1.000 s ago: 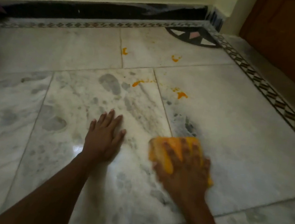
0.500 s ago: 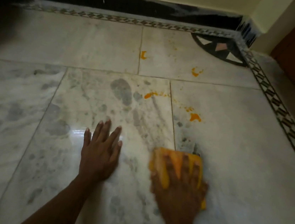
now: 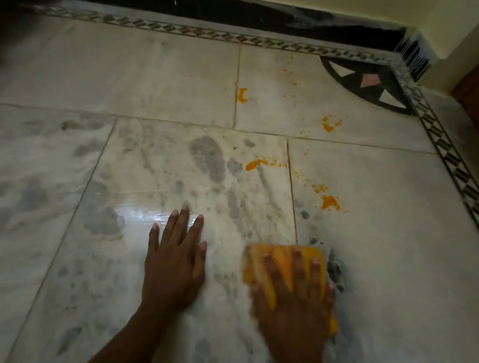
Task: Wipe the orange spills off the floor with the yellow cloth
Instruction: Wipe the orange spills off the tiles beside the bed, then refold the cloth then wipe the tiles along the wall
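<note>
Item: yellow cloth. Location: flat on the marble floor, under my right hand. Grip state: my right grip is splayed open, fingers pressing the cloth down rather than pinching it. Left hand: open, palm flat on the floor, just beside the cloth on its left, holding nothing, apparently bracing me.

Change logged: over the last second the cloth has stayed pinned under the same grip and has kept to much the same patch of floor, the hand blurred with a rubbing stroke; the view has swung so that more of the floor beyond my fingertips shows. Meaning for the task, as I judge it: the near patch looks clean, but the wipe is only partly done.

Outstanding: orange spills, all ahead of my right grip. Nearest blot lies beyond the fingertips, slightly right; a streak beyond and slightly left; two further marks well beyond, toward the patterned border.

Orientation of cloth: folded into a rough pad, long axis running roughly away from me along my fingers, its far edge facing the nearest blot. Thickness cannot be told.
</note>
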`<state>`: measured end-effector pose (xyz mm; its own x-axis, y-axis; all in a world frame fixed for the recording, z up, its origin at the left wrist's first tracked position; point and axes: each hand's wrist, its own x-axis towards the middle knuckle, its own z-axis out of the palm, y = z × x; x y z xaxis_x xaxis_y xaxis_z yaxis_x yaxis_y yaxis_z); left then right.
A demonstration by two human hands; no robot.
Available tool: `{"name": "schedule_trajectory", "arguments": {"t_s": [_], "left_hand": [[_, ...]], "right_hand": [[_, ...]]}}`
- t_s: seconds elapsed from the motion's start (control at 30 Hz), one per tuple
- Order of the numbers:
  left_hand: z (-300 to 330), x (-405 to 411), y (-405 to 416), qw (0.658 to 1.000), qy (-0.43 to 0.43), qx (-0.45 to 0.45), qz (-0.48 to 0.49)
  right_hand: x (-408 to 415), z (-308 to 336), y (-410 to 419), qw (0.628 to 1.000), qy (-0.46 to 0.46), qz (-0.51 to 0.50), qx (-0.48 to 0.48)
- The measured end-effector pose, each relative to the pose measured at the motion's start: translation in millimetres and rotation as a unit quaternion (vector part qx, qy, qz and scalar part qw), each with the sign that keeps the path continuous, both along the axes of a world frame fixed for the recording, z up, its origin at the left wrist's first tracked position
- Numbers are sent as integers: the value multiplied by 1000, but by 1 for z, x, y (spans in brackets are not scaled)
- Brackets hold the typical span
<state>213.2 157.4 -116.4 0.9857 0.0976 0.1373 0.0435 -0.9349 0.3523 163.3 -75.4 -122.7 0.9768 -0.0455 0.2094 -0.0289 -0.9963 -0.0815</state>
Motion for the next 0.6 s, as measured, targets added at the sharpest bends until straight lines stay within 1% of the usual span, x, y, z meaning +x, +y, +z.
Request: {"name": "schedule_trajectory", "arguments": {"t_s": [0.07,0.1,0.13,0.17,0.23,0.27,0.33,0.37,0.4,0.43,0.5,0.53,0.6], "left_hand": [[-2,1,0,1000,2,1,1],[-3,0,-1,1000,4,0,0],[-4,1,0,1000,4,0,1],[-3,1,1,1000,5,-1,0],[-2,0,2,1000,1,-2,-4],[-3,1,3,1000,1,-2,-4],[-2,0,1,1000,-1,-5,-6],[-2,-1,1,1000,-2,-6,-6],[-2,-2,1,1000,-6,-5,-4],[-2,-3,1,1000,-7,-4,-4],[-1,-2,2,1000,-3,-7,-6],[-2,-1,2,1000,-2,-7,-5],[-4,0,1,1000,-5,-3,-3]], "right_hand": [[38,-3,12,991,-16,-131,34],[59,-3,26,983,-21,-171,60],[76,-2,41,979,-19,-185,81],[87,-1,56,980,-10,-175,90],[83,-1,73,994,3,-92,67],[71,-1,74,998,10,-31,50],[34,2,56,995,25,95,24],[15,1,42,991,31,126,15],[3,-1,27,992,26,121,9],[-1,-1,14,996,16,89,7],[15,-1,6,999,-2,-40,16],[33,-2,12,994,-19,-104,29],[72,-2,37,982,-26,-171,76]]}}
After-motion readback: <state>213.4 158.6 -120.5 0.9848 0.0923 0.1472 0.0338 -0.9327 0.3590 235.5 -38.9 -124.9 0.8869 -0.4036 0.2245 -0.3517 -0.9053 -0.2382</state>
